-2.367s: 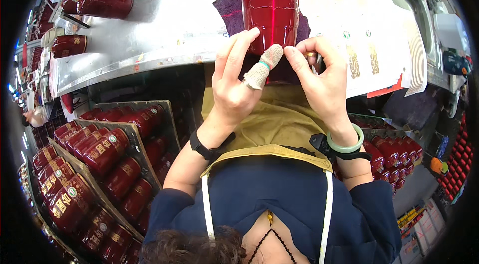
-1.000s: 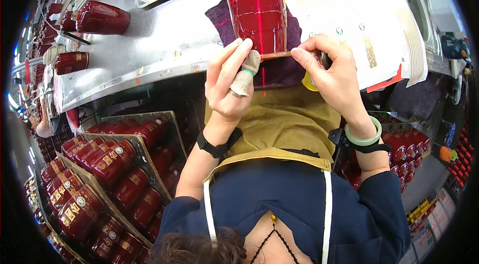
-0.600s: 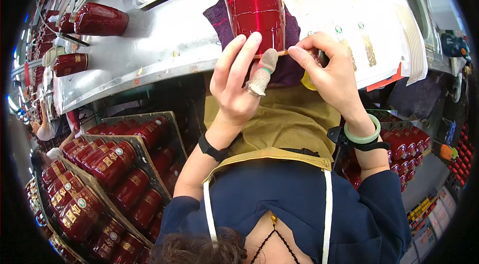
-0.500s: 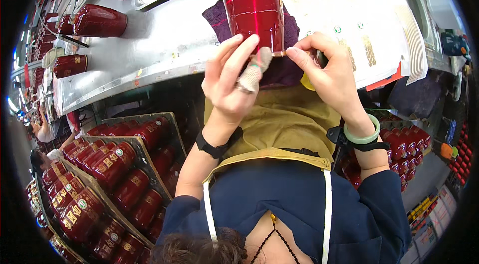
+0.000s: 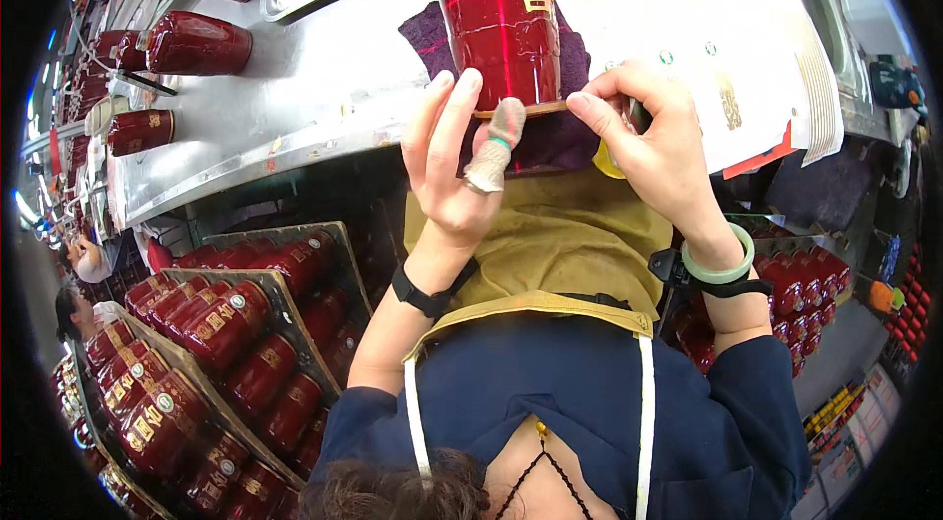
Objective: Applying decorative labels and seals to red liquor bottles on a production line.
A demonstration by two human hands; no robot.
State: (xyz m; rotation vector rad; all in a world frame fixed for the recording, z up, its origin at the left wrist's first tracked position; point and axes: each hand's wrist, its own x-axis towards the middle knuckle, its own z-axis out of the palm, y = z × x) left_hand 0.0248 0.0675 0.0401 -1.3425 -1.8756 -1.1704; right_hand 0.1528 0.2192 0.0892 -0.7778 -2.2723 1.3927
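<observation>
A glossy dark red bottle (image 5: 503,49) with gold characters lies on a folded purple cloth (image 5: 422,37), its gold-edged base toward me. Bright red light lines cross its side. My left hand (image 5: 454,162) is at the left of the base with fingers stretched and apart. A knitted finger cover (image 5: 491,157) on one of its fingers rests against the base rim. At the rim's right end is my right hand (image 5: 653,127), thumb and fingers curled together. Something dark shows among those fingers, and a yellow piece (image 5: 607,162) peeks out beneath; I cannot make out what they are.
White sheets with gold and green decals (image 5: 678,19) cover the right of the metal table (image 5: 305,78). Several red bottles (image 5: 199,42) stand at its left. A crate (image 5: 270,274) of red bottles sits below left, with more bottles (image 5: 801,289) below right.
The bottle has rolled on the cloth, bringing gold characters into sight on its upper right side. My left fingers have straightened and shifted slightly left. My right hand has barely moved.
</observation>
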